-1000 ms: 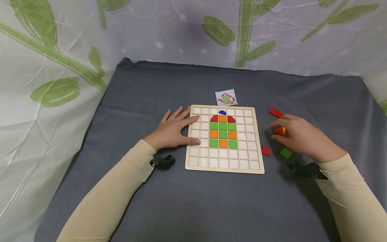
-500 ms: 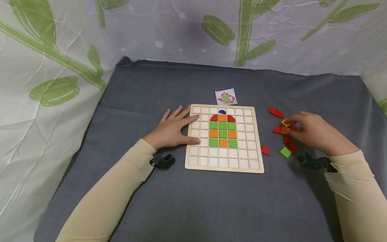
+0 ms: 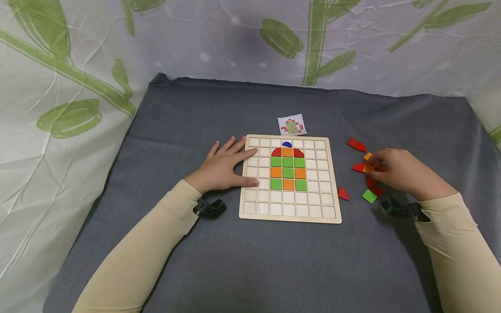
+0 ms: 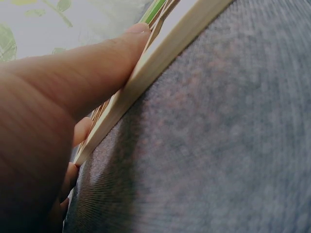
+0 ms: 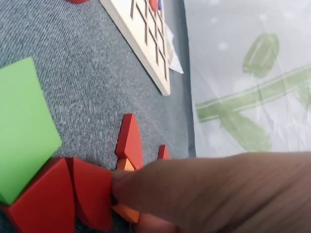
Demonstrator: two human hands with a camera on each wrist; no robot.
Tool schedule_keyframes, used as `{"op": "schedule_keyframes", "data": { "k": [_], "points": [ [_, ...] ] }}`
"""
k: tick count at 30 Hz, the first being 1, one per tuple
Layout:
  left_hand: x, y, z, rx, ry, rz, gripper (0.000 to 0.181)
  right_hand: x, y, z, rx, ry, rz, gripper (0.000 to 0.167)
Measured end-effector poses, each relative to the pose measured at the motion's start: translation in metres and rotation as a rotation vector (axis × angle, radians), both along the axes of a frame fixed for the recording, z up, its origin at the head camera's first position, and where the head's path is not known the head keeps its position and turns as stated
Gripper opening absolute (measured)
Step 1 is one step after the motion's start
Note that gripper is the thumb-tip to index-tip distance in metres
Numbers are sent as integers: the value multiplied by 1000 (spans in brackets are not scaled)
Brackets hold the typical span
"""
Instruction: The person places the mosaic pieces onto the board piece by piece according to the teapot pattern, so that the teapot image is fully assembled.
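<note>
My left hand (image 3: 223, 169) rests with spread, straight fingers on the left edge of a wooden grid board (image 3: 258, 221). Its thumb lies over the rim in the left wrist view. Green, orange and red tiles and a blue half-round tile (image 3: 287, 144) fill a block of the grid. Right of the board, my right hand (image 3: 399, 169) has thumb and index finger about an orange square tile (image 3: 367, 168), pinching it among loose red pieces. In the right wrist view the thumb (image 5: 146, 187) hides part of the contact, beside a red quarter-round tile (image 5: 92, 194).
A small printed pattern card (image 3: 292, 125) lies behind the board. A green square tile (image 3: 369, 196) and a lone red tile (image 3: 343, 194) lie nearer me, with two red tiles (image 3: 356, 144) farther back. A grey cloth (image 3: 235, 261) covers the table; a patterned curtain (image 3: 219, 43) hangs behind.
My right hand drew back to the right, then came slightly left, its thumb and index finger closing about the orange tile. The left hand stays on the board.
</note>
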State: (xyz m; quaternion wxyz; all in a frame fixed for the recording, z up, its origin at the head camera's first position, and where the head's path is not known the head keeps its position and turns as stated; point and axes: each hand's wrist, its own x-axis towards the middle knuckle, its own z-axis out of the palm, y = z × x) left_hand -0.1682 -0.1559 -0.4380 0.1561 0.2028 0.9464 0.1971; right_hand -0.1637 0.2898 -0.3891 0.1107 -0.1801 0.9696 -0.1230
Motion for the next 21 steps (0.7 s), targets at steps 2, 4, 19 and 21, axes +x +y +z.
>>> {"op": "schedule_keyframes", "data": {
  "k": [2, 4, 19, 21],
  "points": [
    [0, 0, 1, 1, 0, -2, 99, 0, -1, 1, -1, -34, -17, 16],
    [0, 0, 1, 3, 1, -3, 99, 0, -1, 2, -6, -67, -37, 15],
    [1, 0, 1, 11, -6, -6, 100, 19, -34, 13, -32, -14, 57, 15],
    [0, 0, 0, 12, -3, -5, 100, 23, -46, 13, -35, 24, 121, 13]
  ]
}}
